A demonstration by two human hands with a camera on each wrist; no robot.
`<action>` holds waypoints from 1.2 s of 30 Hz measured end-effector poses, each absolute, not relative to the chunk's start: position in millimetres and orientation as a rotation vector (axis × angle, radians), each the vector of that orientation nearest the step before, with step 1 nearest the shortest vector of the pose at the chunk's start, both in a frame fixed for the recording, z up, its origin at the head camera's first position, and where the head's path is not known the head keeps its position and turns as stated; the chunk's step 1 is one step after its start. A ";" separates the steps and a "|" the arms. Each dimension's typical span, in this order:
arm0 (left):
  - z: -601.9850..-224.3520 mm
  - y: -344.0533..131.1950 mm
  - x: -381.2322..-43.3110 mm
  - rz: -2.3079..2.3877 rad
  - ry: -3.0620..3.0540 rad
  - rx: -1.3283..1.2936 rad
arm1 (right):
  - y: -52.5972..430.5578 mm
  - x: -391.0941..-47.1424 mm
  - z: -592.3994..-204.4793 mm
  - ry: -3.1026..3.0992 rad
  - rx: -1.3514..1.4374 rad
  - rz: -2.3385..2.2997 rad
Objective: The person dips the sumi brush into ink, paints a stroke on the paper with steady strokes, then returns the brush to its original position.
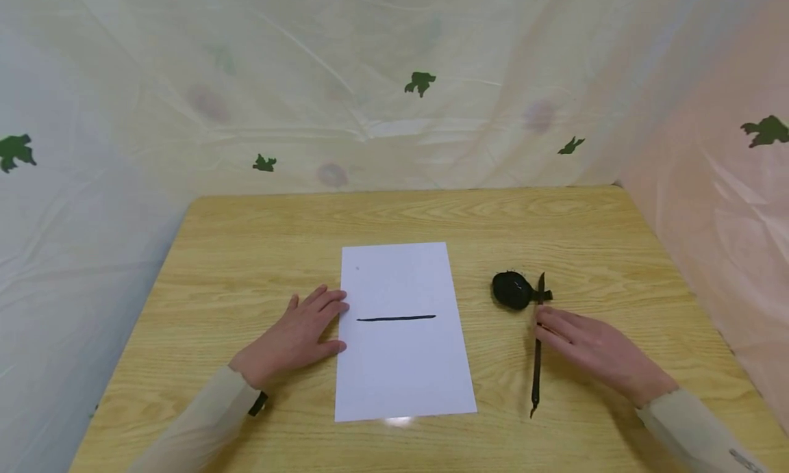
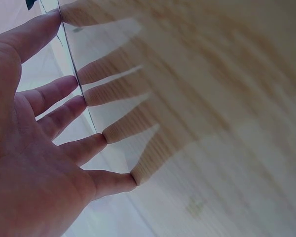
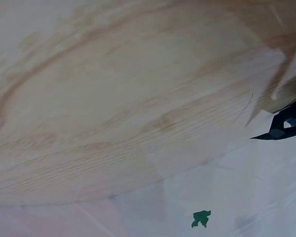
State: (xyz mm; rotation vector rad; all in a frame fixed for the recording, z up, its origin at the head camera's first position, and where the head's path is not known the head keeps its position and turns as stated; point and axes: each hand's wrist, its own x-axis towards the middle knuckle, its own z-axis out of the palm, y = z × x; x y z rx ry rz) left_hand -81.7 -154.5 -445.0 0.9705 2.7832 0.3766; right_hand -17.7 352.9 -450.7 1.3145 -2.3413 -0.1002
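A white sheet of paper [image 1: 401, 370] bears one black horizontal stroke [image 1: 396, 317]. My left hand [image 1: 292, 339] rests at its left edge, fingers spread and fingertips touching the paper's border; the left wrist view shows the same hand [image 2: 34, 143] with its fingertips down on a glossy surface. To the right of the paper, my right hand [image 1: 600, 353] pinches a dark ink brush [image 1: 536, 370] near its upper half. The brush's pointed bristle end lies over the short handle of a small black ink dish [image 1: 511, 289]. Its other end points toward me.
The wood-grain table [image 1: 246, 233] is shiny and reflects the hand. A pale curtain [image 1: 345, 62] with green leaf shapes encloses its back and sides. In the right wrist view, a black pointed shape [image 3: 286, 123] is cut off at the right edge.
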 end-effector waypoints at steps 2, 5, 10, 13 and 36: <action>-444.8 -154.7 -81.5 0.379 2.782 0.968 | 352.4 -18.8 -451.7 -2.336 1.337 -0.090; -444.5 -154.8 -81.3 0.377 2.782 0.969 | 352.4 -20.1 -453.1 -2.334 1.353 -0.112; -445.5 -155.4 -81.5 0.375 2.784 0.975 | 355.1 -20.2 -453.9 -2.368 1.359 -0.133; -446.2 -155.7 -81.7 0.381 2.783 0.974 | 357.0 -20.5 -454.3 -2.378 1.369 -0.112; -446.9 -155.8 -81.4 0.399 2.795 0.981 | 364.8 -22.1 -463.8 -2.456 1.414 -0.058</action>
